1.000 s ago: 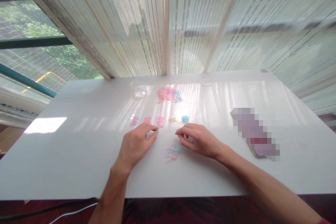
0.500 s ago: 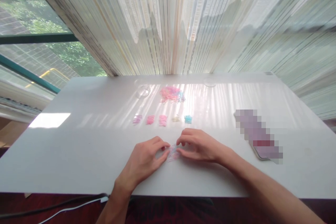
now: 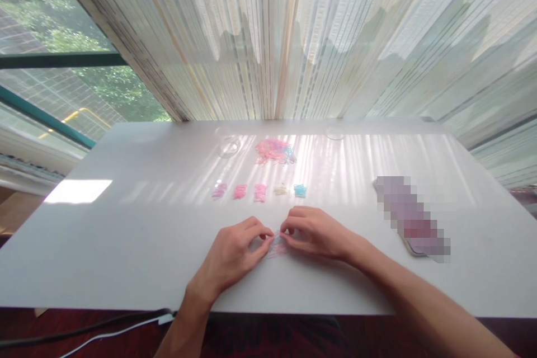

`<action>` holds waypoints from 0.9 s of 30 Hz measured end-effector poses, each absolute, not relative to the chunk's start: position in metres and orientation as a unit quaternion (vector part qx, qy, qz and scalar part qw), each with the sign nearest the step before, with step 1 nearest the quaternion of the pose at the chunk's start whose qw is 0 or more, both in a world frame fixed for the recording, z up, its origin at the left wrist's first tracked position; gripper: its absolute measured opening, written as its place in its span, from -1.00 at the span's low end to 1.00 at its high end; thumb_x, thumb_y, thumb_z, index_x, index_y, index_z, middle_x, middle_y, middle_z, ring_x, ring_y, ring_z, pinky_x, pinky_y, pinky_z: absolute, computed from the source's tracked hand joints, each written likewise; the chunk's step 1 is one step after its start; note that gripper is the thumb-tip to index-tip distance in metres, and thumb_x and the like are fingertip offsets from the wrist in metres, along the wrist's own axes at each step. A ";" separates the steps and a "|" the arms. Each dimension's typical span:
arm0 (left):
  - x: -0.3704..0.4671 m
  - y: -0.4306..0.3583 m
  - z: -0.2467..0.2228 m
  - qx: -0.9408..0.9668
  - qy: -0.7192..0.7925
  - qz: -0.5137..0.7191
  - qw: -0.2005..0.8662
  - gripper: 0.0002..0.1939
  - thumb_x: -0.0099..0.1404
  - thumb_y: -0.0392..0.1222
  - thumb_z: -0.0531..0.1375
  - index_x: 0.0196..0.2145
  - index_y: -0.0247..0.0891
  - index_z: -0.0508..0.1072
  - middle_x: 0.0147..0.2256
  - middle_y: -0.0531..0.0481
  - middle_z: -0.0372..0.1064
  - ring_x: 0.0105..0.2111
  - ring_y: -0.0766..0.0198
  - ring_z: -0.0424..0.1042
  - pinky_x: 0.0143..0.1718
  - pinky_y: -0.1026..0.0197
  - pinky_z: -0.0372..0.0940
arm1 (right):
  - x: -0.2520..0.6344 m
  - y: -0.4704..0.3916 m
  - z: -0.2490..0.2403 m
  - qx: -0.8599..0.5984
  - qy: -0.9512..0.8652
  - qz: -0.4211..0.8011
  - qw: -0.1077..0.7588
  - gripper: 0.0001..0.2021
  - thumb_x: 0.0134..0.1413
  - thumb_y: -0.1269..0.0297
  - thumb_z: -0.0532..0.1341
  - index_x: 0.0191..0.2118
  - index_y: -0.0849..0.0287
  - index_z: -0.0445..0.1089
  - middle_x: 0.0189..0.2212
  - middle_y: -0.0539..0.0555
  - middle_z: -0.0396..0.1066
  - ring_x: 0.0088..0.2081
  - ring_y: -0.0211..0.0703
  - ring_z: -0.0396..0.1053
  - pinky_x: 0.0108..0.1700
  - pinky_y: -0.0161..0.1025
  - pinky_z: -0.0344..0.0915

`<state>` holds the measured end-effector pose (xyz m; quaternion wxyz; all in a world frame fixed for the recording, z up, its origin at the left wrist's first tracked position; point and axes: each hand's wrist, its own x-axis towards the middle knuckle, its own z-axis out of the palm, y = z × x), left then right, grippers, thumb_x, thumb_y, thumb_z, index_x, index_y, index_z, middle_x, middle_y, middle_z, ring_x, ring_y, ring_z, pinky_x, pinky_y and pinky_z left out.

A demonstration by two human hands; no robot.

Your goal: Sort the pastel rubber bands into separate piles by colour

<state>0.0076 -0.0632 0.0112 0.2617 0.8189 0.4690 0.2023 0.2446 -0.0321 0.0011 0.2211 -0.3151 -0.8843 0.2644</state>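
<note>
My left hand and my right hand meet fingertip to fingertip over a small pile of pale pink and clear pieces near the table's front edge. Each has thumb and forefinger pinched together; whatever lies between the tips is too small to name. Beyond them runs a row of small bundles: purple, deep pink, pink, pale yellow and blue. Behind the row lies a larger mixed heap of pink, purple and blue pieces.
A clear round container stands left of the heap, and another clear round item lies at the back. On the right rests a blurred-out phone-like object. Cables hang below the white table's front edge.
The fingers of both hands have closed into pinches, and their tips have come slightly nearer each other above the pale pile.
</note>
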 end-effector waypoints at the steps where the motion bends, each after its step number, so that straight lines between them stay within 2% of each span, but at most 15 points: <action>1: 0.008 -0.063 0.010 0.818 0.470 0.200 0.264 -0.88 0.39 -0.21 0.21 -0.21 -0.12 0.57 -0.29 0.08 0.51 -0.41 0.34 0.44 -0.40 0.31 0.25 | 0.245 -0.032 0.001 -0.315 -0.884 0.263 0.223 -0.86 0.31 0.30 0.21 -0.27 0.17 0.49 -0.43 0.02 0.41 -0.40 -0.22 0.32 -0.32 -0.28 0.23; 18: 0.008 -0.060 0.004 0.802 0.475 0.210 0.296 -0.89 0.39 -0.18 0.22 -0.16 -0.10 0.55 -0.26 0.12 0.52 -0.38 0.35 0.43 -0.36 0.31 0.26 | 0.247 -0.030 -0.002 -0.313 -0.887 0.242 0.239 -0.83 0.34 0.29 0.18 -0.27 0.17 0.49 -0.44 0.01 0.41 -0.41 -0.23 0.30 -0.32 -0.28 0.20; 27: 0.007 -0.060 -0.002 0.784 0.466 0.274 0.306 -0.90 0.41 -0.23 0.21 -0.19 -0.13 0.54 -0.31 0.10 0.47 -0.47 0.39 0.29 -0.39 0.31 0.23 | 0.245 -0.031 0.000 -0.309 -0.885 0.229 0.262 -0.78 0.37 0.27 0.15 -0.27 0.17 0.50 -0.47 0.02 0.40 -0.42 -0.22 0.29 -0.33 -0.28 0.20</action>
